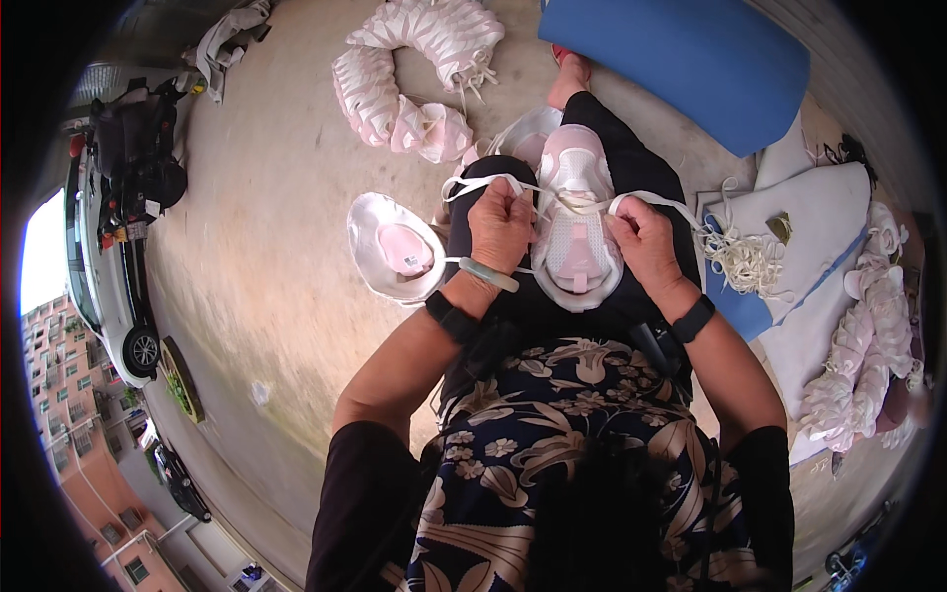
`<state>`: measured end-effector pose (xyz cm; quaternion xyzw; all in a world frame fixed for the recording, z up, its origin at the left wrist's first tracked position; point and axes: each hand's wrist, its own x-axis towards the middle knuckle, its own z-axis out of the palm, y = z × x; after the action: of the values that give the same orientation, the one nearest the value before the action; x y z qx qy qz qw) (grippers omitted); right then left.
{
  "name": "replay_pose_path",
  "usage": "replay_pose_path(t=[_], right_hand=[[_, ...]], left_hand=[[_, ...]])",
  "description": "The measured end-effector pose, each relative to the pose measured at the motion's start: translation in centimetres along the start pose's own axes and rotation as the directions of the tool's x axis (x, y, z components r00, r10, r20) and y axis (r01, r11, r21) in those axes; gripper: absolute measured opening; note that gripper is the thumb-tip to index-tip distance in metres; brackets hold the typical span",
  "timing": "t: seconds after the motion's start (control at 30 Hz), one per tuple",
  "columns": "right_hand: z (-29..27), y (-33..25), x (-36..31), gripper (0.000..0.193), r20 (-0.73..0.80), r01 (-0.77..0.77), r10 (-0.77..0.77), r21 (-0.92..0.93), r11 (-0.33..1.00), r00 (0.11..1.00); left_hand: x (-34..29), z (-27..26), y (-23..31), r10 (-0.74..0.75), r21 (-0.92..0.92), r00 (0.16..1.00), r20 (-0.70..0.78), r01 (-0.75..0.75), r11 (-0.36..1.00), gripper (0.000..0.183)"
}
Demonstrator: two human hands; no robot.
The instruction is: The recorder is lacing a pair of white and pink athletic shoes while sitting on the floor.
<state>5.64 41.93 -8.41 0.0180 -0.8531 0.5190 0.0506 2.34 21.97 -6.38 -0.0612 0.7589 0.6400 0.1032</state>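
Watching through the head camera, from well off. Both bare hands are over the lap, a pink-and-white shoe upper between them. It lies lengthwise across the dark trousers, one rounded end pointing away from the body. A white lace runs across its eyelet area and out to either side.

Left hand: I note thumb and fingers together, pinched on the lace at the upper's left edge; a loop curls out beyond them. Pale bangle and dark band at that wrist.

Right hand: fingers together too, clamped on the lace just beside the upper's right edge. From there a length slants off toward a tangled bundle of cream laces, resting on pale sheeting. I cannot tell whether the two join.

Round about: a second upper sits left of the knee on the concrete floor, pink inside. Farther out, nested uppers form a curved row. Blue sheet at upper right; more stacked uppers at far right. White car at far left, bent by the lens.
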Motion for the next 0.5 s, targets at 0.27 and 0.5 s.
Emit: replay_pose_path(t=[0.27, 0.5], right_hand=[[-0.2, -0.2, -0.1, 0.010, 0.044, -0.079, 0.076, 0.081, 0.994, 0.996], [-0.2, 0.4, -0.1, 0.010, 0.049, -0.048, 0.044, 0.087, 0.995, 0.998]], left_hand=[[0.3, 0.1, -1.1, 0.058, 0.073, 0.995, -0.078, -0.053, 0.996, 0.012], [-0.1, 0.1, -0.9, 0.128, 0.127, 0.985, -0.118, -0.113, 0.986, 0.015]])
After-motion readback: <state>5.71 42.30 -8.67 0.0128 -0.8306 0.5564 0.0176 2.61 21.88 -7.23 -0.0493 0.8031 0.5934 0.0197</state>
